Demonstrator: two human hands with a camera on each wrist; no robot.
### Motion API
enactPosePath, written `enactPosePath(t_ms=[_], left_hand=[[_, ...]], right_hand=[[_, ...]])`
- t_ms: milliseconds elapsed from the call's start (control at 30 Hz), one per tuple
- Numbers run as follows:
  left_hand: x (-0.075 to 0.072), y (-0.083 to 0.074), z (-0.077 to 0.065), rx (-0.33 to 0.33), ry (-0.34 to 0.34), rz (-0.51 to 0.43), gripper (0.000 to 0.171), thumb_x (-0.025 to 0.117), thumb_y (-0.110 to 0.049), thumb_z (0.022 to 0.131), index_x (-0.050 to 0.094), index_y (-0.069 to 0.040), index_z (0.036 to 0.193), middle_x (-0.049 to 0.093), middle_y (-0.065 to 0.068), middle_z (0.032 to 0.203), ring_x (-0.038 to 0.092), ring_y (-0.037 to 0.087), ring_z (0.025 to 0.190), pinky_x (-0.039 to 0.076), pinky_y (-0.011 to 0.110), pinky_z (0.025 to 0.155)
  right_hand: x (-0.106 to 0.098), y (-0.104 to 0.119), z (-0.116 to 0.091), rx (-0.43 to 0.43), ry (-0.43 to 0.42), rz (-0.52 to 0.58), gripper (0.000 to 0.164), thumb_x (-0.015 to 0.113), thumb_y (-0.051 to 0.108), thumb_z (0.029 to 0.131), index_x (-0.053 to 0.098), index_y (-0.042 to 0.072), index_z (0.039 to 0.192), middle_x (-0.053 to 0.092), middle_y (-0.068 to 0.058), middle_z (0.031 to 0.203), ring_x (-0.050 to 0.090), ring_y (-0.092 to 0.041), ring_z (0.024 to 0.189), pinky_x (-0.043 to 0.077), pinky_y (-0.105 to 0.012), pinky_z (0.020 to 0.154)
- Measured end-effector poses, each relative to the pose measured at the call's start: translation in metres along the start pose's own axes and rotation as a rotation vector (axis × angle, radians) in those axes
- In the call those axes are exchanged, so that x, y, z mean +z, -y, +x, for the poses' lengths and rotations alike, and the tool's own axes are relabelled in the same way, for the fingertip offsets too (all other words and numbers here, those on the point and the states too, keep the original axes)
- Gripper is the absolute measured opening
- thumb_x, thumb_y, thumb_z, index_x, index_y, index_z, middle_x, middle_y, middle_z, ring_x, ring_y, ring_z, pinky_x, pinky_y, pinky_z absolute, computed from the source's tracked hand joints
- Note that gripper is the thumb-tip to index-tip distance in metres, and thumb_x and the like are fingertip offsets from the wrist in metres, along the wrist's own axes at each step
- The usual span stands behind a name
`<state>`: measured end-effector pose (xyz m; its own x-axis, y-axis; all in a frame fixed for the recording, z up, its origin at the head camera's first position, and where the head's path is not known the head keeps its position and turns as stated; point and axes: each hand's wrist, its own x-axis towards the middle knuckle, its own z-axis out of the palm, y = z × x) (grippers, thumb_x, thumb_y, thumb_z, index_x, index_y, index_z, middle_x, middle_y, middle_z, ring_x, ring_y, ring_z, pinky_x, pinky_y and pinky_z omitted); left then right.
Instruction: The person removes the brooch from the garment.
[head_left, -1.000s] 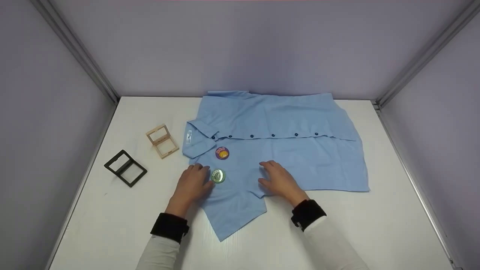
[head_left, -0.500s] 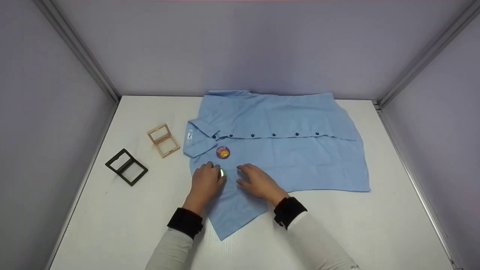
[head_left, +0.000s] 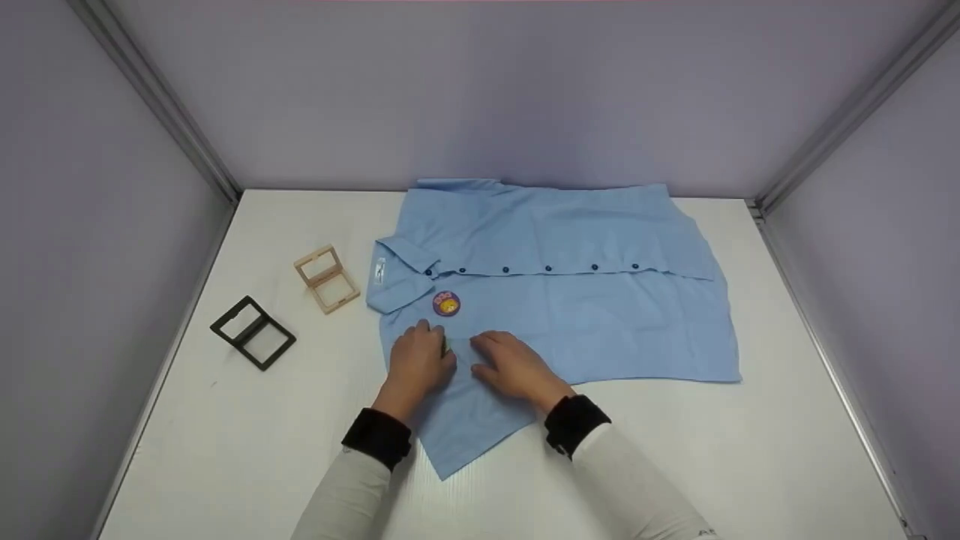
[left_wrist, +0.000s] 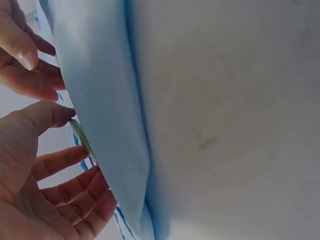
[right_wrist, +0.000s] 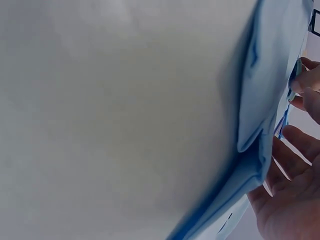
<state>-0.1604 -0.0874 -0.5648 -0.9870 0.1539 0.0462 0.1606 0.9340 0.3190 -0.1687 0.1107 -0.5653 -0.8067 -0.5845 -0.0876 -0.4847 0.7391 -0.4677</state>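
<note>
A light blue short-sleeved shirt lies flat, its collar to the left. My left hand is over the shirt's near chest, with thumb and index finger at opposite edges of a round green button badge. The hand hides most of that badge in the head view. Just right of it, my right hand rests on the shirt with relaxed fingers and holds nothing. A round purple badge with a yellow figure sits below the collar, beyond my left fingertips.
On the white table, left of the shirt, lie a wooden hinged double frame and a black one, both unfolded. Grey panels stand at the back and both sides.
My left hand has moved right onto the green badge and pinches it, covering most of it. My right hand has shifted left, closer to the left hand. The shirt stays in place.
</note>
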Motion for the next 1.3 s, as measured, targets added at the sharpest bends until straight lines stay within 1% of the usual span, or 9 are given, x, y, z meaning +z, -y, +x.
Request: enactPosePath(t_ms=[133, 300, 500, 600, 800, 933, 1033, 1100, 1300], left_hand=[[-0.005, -0.001, -0.001, -0.017, 0.025, -0.001, 0.020, 0.066, -0.024, 0.086, 0.065, -0.005, 0.093, 0.057, 0.014, 0.089, 0.060, 0.034, 0.079, 0.050, 0.050, 0.070], [-0.009, -0.001, -0.001, -0.010, 0.056, 0.021, 0.021, 0.061, -0.023, 0.092, 0.069, -0.008, 0.104, 0.059, 0.013, 0.094, 0.061, 0.034, 0.083, 0.051, 0.050, 0.071], [-0.007, 0.001, -0.001, -0.021, -0.013, -0.043, 0.014, 0.062, -0.018, 0.093, 0.070, -0.007, 0.098, 0.057, 0.011, 0.086, 0.061, 0.032, 0.074, 0.051, 0.049, 0.065], [-0.007, 0.002, -0.001, -0.036, -0.045, -0.083, 0.014, 0.061, -0.017, 0.095, 0.070, -0.007, 0.099, 0.058, 0.010, 0.086, 0.061, 0.031, 0.072, 0.052, 0.048, 0.064], [-0.011, 0.004, -0.001, -0.087, -0.110, -0.203, 0.019, 0.059, -0.013, 0.093, 0.070, -0.003, 0.106, 0.066, 0.012, 0.091, 0.065, 0.031, 0.077, 0.053, 0.048, 0.067], [-0.012, 0.007, 0.000, -0.145, -0.133, -0.307, 0.018, 0.061, -0.010, 0.089, 0.069, -0.001, 0.102, 0.067, 0.010, 0.082, 0.064, 0.027, 0.072, 0.053, 0.045, 0.065], [-0.013, 0.010, 0.000, -0.199, -0.122, -0.375, 0.016, 0.063, -0.010, 0.087, 0.071, -0.001, 0.098, 0.065, 0.007, 0.075, 0.061, 0.024, 0.066, 0.051, 0.044, 0.062], [-0.014, 0.012, 0.000, -0.230, -0.110, -0.414, 0.016, 0.063, -0.012, 0.087, 0.071, -0.001, 0.096, 0.065, 0.005, 0.073, 0.060, 0.021, 0.065, 0.051, 0.042, 0.061], [-0.011, 0.021, 0.001, -0.321, -0.066, -0.620, 0.017, 0.061, -0.010, 0.088, 0.071, 0.002, 0.094, 0.065, 0.006, 0.076, 0.058, 0.018, 0.064, 0.049, 0.033, 0.056]], right_hand=[[0.000, -0.001, -0.001, -0.019, -0.003, -0.001, 0.050, 0.062, 0.031, 0.097, 0.052, 0.007, 0.140, 0.053, -0.011, 0.139, 0.046, -0.026, 0.131, 0.035, -0.039, 0.110], [-0.001, -0.001, -0.002, -0.010, 0.009, 0.002, 0.051, 0.062, 0.032, 0.097, 0.051, 0.007, 0.141, 0.052, -0.010, 0.141, 0.045, -0.025, 0.132, 0.034, -0.038, 0.111], [-0.001, -0.001, -0.002, 0.008, 0.029, 0.000, 0.052, 0.061, 0.032, 0.097, 0.050, 0.008, 0.143, 0.050, -0.009, 0.142, 0.044, -0.025, 0.133, 0.033, -0.038, 0.111], [-0.001, -0.001, -0.003, 0.003, 0.030, -0.016, 0.053, 0.062, 0.033, 0.097, 0.051, 0.008, 0.142, 0.050, -0.009, 0.143, 0.044, -0.025, 0.133, 0.033, -0.039, 0.111], [-0.002, 0.001, -0.008, -0.030, 0.033, -0.109, 0.055, 0.063, 0.035, 0.096, 0.051, 0.009, 0.143, 0.047, -0.009, 0.146, 0.042, -0.027, 0.135, 0.032, -0.043, 0.111], [0.000, 0.002, -0.011, -0.063, 0.031, -0.183, 0.056, 0.065, 0.035, 0.095, 0.051, 0.009, 0.143, 0.045, -0.009, 0.148, 0.040, -0.027, 0.136, 0.032, -0.046, 0.111], [0.001, 0.002, -0.013, -0.081, 0.023, -0.218, 0.055, 0.066, 0.034, 0.095, 0.052, 0.009, 0.142, 0.045, -0.010, 0.147, 0.040, -0.028, 0.136, 0.032, -0.048, 0.110], [0.001, 0.003, -0.013, -0.071, 0.027, -0.229, 0.055, 0.065, 0.035, 0.095, 0.051, 0.010, 0.142, 0.043, -0.010, 0.148, 0.039, -0.028, 0.137, 0.032, -0.048, 0.110], [0.001, 0.003, -0.014, -0.024, 0.052, -0.230, 0.056, 0.065, 0.037, 0.095, 0.050, 0.015, 0.144, 0.041, -0.008, 0.151, 0.036, -0.027, 0.139, 0.029, -0.051, 0.112]])
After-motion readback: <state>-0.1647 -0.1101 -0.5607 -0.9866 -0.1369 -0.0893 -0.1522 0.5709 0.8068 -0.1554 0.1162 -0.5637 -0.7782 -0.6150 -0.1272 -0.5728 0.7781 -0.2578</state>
